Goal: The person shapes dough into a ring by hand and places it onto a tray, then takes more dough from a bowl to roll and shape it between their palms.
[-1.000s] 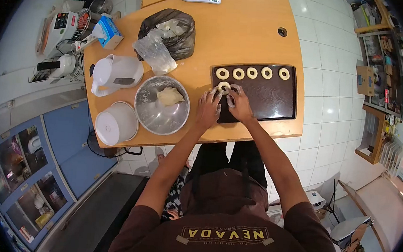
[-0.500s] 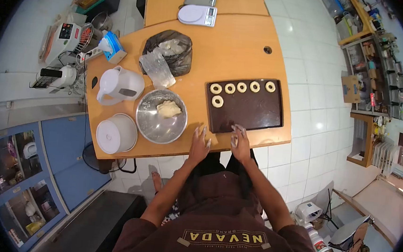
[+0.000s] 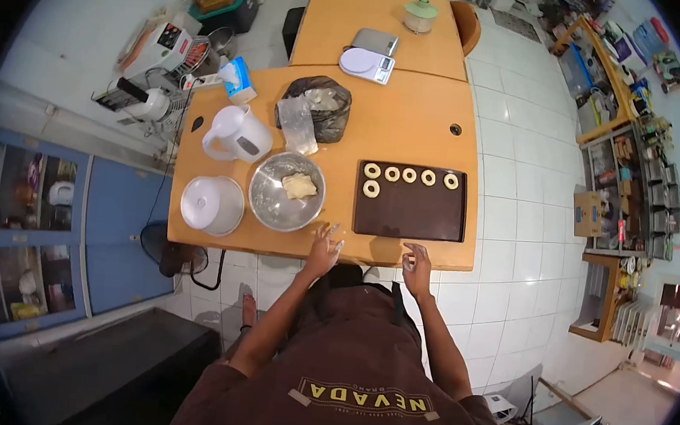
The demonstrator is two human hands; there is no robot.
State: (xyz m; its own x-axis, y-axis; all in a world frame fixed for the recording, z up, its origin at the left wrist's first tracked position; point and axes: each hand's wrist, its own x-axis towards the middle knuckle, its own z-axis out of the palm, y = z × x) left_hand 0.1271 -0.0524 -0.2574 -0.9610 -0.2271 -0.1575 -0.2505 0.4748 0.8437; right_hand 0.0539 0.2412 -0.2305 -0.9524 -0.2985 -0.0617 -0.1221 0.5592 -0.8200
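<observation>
My left hand (image 3: 324, 250) is over the front edge of the table, fingers apart and whitened with flour, with nothing visible in it. It is nearest to a steel bowl (image 3: 264, 210) that holds a lump of pale dough (image 3: 300, 185). My right hand (image 3: 416, 268) hovers by the table edge, just in front of a dark baking tray (image 3: 412, 214). Its floury fingers are curved but apart, and I see nothing held. Several dough rings (image 3: 410, 176) lie along the tray's far side, with one ring (image 3: 371, 188) below the leftmost.
Left of the bowl stand a white lidded tub (image 3: 213, 205) and a white pitcher (image 3: 238, 134). Behind it lie a clear plastic bag (image 3: 297, 125) and a black bag (image 3: 332, 124). Farther back are a kitchen scale (image 3: 366, 65), a tissue box (image 3: 238, 81) and a green-lidded jar (image 3: 420, 16).
The camera view has shifted, showing more of the far table. My right hand has drawn back from the tray's front edge toward me. The dough rings and the dough lump look unchanged.
</observation>
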